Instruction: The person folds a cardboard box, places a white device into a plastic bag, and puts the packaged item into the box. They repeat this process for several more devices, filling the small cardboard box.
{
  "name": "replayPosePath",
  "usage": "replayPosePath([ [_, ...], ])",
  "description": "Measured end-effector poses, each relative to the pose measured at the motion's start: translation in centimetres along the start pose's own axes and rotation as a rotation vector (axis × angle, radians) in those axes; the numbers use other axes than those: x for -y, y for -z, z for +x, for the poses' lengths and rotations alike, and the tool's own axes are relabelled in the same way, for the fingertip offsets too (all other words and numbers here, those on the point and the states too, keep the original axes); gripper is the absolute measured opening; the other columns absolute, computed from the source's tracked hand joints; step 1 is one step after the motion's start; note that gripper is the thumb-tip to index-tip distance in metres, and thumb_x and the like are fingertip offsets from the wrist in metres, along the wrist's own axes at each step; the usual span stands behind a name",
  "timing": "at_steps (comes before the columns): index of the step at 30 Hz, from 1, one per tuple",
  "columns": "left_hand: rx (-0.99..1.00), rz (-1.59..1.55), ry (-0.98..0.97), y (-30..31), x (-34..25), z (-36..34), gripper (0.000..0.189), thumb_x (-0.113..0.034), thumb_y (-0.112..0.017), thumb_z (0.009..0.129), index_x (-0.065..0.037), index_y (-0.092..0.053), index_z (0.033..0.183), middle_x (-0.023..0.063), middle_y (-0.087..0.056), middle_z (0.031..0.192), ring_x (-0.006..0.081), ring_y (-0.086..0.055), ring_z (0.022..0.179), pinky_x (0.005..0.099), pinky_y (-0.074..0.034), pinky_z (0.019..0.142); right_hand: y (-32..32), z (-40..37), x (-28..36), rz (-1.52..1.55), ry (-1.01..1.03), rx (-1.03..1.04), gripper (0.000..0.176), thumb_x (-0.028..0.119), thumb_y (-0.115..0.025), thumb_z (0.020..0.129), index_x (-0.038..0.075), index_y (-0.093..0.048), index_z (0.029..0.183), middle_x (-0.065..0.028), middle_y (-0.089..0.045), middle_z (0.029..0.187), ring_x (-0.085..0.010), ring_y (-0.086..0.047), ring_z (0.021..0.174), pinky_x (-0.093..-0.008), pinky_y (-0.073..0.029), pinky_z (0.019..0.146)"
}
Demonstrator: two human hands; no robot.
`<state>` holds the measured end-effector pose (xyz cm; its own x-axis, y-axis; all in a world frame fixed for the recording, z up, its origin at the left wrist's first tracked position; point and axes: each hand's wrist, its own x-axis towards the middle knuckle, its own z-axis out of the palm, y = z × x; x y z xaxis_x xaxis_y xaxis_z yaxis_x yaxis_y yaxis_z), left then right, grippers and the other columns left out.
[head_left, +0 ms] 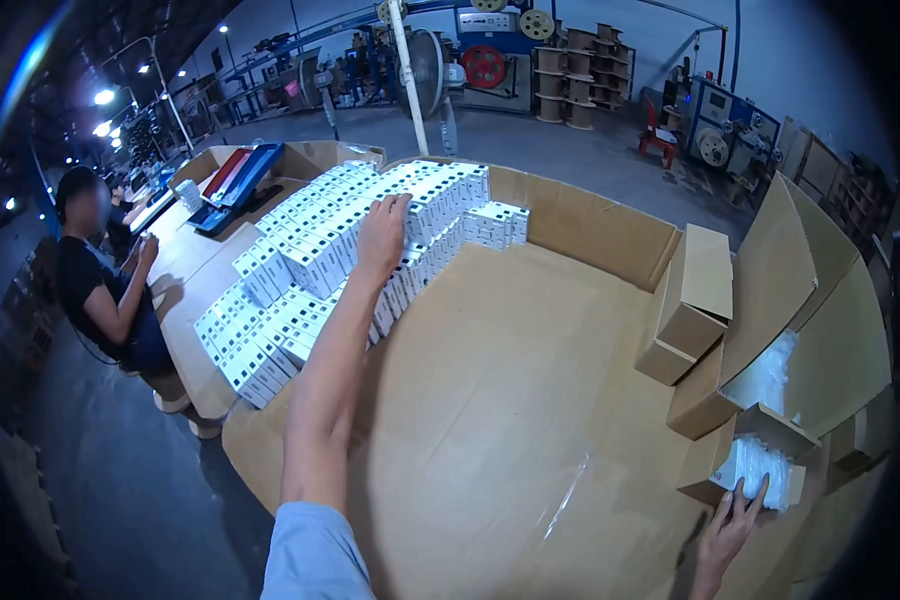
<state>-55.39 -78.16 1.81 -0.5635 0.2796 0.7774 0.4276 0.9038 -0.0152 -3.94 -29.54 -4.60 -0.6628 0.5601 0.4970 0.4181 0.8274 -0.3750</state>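
Note:
Many small white boxes (315, 225) with dark square marks stand in stacked rows on the cardboard-covered table. My left hand (382, 235) reaches onto the upper rows, its fingers closed over the top of a white box; the fingertips are partly hidden. At the lower right, my right hand (728, 530) has its fingers spread against clear plastic-wrapped packs (758, 472). These packs sit in a small open cardboard carton (705, 468). What is inside the wrapping cannot be made out.
A low cardboard wall (590, 225) edges the table's far side. Brown cartons (705, 275) stand along the right, one holding more plastic. A co-worker (105, 270) stands at the left beside a blue and red tray (235, 185). A fan (425, 75) and machines stand behind.

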Motion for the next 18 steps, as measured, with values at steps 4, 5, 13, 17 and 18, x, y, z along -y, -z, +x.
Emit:
replayPosePath([
  [4,0.074,-0.03,-0.007,0.2,0.1,0.8,0.033,-0.002,-0.07,0.082,-0.009,-0.067,0.114,0.014,-0.062,0.115,0.032,-0.059,0.108,0.0418,-0.051,0.093,0.3,0.2,0.5,0.026,-0.07,0.059,0.041,0.015,-0.049,0.102,-0.008,-0.058,0.135,-0.0224,-0.03,0.161,-0.0458,-0.035,0.144,-0.0488,-0.036,0.114],
  [5,0.086,-0.05,0.012,0.4,-0.1,1.1,0.032,-0.003,-0.072,0.082,-0.009,-0.068,0.113,0.0134,-0.062,0.116,0.0315,-0.059,0.108,0.0408,-0.05,0.095,0.4,0.2,0.6,0.029,-0.062,0.067,0.042,0.014,-0.049,0.101,-0.008,-0.057,0.135,-0.0223,-0.03,0.161,-0.0456,-0.035,0.144,-0.0487,-0.035,0.115],
  [13,0.21,0.108,-0.229,2.0,-0.8,1.4,0.03,-0.017,-0.073,0.083,-0.01,-0.058,0.108,0.0099,-0.067,0.098,0.0324,-0.06,0.108,0.0444,-0.047,0.091,1.3,0.3,1.8,0.105,-0.119,0.126,0.044,0.014,-0.055,0.098,-0.01,-0.056,0.135,-0.0237,-0.027,0.162,-0.0443,-0.033,0.145,-0.0476,-0.032,0.117],
  [17,0.044,-0.302,-0.111,5.2,-5.5,-1.9,0.036,0.0,-0.072,0.081,0.0,-0.06,0.115,0.0184,-0.065,0.108,0.0373,-0.059,0.106,0.0457,-0.047,0.093,2.4,0.4,2.4,0.175,-0.132,0.091,0.048,0.014,-0.061,0.095,-0.004,-0.055,0.139,-0.0251,-0.026,0.161,-0.044,-0.033,0.146,-0.0462,-0.032,0.117],
  [18,-0.025,-0.318,-0.139,6.3,-7.9,-3.6,0.042,0.008,-0.071,0.079,0.001,-0.059,0.119,0.0192,-0.064,0.113,0.0378,-0.06,0.109,0.0449,-0.048,0.096,2.5,0.1,2.7,0.182,-0.111,0.029,0.051,0.013,-0.062,0.094,-0.002,-0.053,0.141,-0.0254,-0.027,0.161,-0.0435,-0.034,0.145,-0.0456,-0.032,0.117],
])
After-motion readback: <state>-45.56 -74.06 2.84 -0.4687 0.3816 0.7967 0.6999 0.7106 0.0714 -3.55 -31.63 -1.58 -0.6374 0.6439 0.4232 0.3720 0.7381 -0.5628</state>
